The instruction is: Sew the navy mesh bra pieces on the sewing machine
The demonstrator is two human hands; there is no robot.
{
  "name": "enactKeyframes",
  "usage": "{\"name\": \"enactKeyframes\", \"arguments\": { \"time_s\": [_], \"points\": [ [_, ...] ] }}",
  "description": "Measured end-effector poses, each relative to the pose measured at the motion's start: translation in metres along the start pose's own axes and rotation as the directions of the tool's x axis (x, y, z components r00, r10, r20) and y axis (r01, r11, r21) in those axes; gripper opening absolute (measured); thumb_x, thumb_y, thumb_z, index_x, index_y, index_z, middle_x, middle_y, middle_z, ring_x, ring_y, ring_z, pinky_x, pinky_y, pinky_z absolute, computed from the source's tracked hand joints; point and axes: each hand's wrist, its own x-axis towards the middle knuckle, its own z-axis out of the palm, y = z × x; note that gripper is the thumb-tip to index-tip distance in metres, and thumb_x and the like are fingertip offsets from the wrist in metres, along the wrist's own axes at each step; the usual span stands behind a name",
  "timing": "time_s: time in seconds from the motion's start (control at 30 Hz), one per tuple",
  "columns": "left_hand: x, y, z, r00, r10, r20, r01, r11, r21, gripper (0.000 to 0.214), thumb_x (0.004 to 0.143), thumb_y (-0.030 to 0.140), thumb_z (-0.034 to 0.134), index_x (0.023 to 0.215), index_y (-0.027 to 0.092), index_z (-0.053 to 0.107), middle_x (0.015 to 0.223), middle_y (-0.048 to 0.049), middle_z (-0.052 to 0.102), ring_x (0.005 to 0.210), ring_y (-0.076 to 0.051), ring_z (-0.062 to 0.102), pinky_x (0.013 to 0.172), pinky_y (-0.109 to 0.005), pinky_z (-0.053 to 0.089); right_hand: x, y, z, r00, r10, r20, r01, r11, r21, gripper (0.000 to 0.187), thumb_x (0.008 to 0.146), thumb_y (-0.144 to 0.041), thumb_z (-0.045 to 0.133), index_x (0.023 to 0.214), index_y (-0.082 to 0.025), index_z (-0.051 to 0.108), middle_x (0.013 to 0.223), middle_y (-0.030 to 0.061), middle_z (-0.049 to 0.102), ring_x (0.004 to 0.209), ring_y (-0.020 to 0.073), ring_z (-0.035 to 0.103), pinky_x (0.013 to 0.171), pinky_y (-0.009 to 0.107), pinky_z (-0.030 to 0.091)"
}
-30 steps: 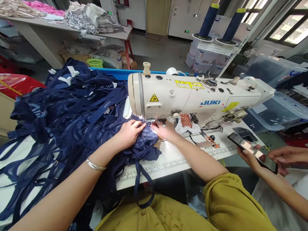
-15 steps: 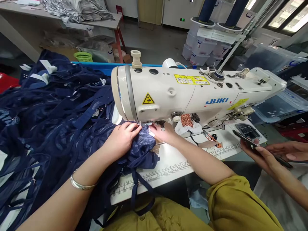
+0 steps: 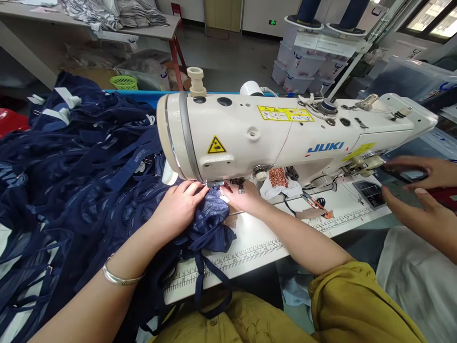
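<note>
A navy garment (image 3: 211,221) with thin straps lies bunched under the head of a white sewing machine (image 3: 239,138). My left hand (image 3: 180,205) has its fingers close together on the cloth, left of the needle area. On the other side, my right hand (image 3: 243,196) pinches the garment's edge beside the presser foot, its fingertips partly hidden behind machine parts. A small white label (image 3: 224,198) shows by those fingertips. One strap hangs over the table's front edge. The needle itself is hard to make out.
A large pile of navy garments (image 3: 89,190) covers the left side. Orange-handled snips (image 3: 323,209) and copper-coloured bits (image 3: 278,177) on white cloth lie right of my right hand. At the far right are another person's hands (image 3: 424,209), one holding a dark phone (image 3: 409,175).
The other person's hands have moved apart, and the phone has risen towards the machine's right end. My view has shifted slightly. My own hands stay in place on the navy garment.
</note>
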Motion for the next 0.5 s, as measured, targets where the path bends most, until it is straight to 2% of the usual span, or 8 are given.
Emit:
{"name": "enactKeyframes", "arguments": {
  "time_s": [0.17, 0.5],
  "points": [
    [-0.001, -0.0021, 0.0047, 0.999, 0.013, -0.034, -0.013, 1.0, 0.013, 0.051, 0.09, 0.012, 0.036, 0.137, 0.018, 0.058, 0.12, -0.0182, 0.063, 0.124, -0.03, 0.051, 0.094, -0.042, 0.047, 0.0002, 0.0003, -0.001, 1.0, -0.008, 0.018, 0.009, 1.0, -0.011, 0.039, 0.099, -0.042, 0.039, 0.117, -0.024, 0.069, 0.114, 0.006, 0.072, 0.107, 0.0268, 0.065, 0.088, 0.035, 0.05],
    [-0.0006, 0.0021, 0.002, 1.0, -0.025, 0.0, 0.025, 1.0, 0.01, 0.051, 0.091, 0.015, 0.036, 0.137, 0.021, 0.057, 0.119, -0.0166, 0.063, 0.123, -0.03, 0.051, 0.093, -0.041, 0.045, 0.0012, 0.0, 0.0005, 0.999, 0.045, 0.005, -0.045, 0.999, 0.0, 0.037, 0.097, -0.046, 0.042, 0.112, -0.026, 0.069, 0.11, 0.0048, 0.073, 0.099, 0.0248, 0.067, 0.086, 0.034, 0.051]
  ]
}}
